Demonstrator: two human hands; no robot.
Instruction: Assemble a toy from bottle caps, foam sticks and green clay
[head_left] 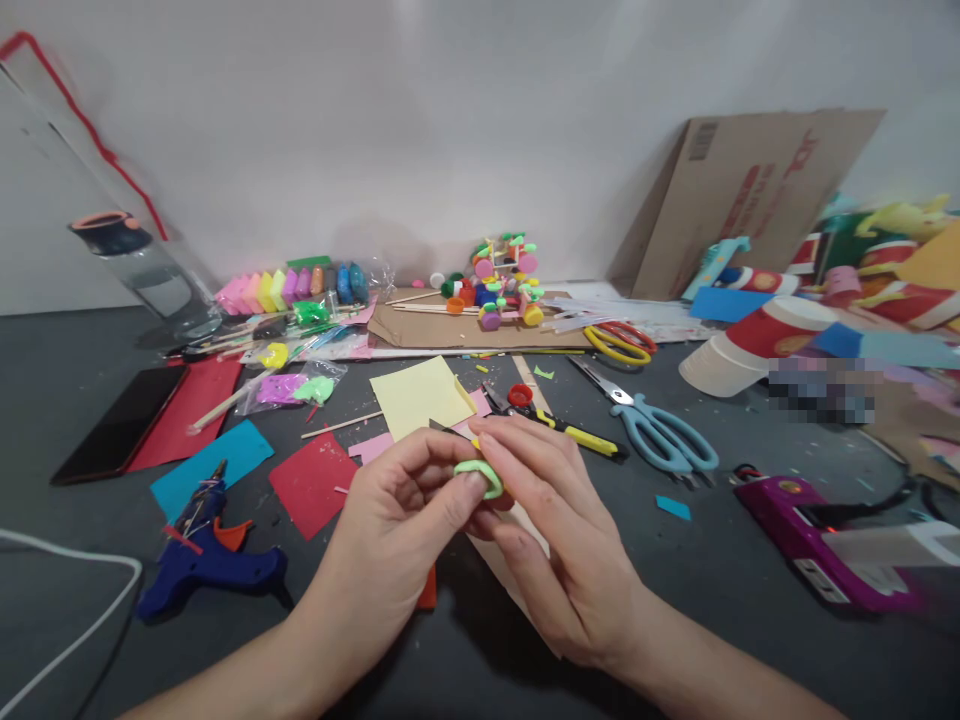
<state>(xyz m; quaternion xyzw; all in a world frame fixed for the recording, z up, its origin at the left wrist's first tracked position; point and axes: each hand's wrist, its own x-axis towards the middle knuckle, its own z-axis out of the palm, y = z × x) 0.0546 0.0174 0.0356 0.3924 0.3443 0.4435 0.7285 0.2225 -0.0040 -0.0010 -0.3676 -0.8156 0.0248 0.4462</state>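
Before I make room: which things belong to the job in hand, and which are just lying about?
Job in hand: green piece, held in the fingers; perhaps the similar green lump.

Seemingly just lying about: phone, bottle, blue scissors, glue gun.

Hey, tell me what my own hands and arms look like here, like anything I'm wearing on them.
Your left hand and right hand are ungloved, with no ring or watch showing. The left forearm and right forearm show no sleeves.
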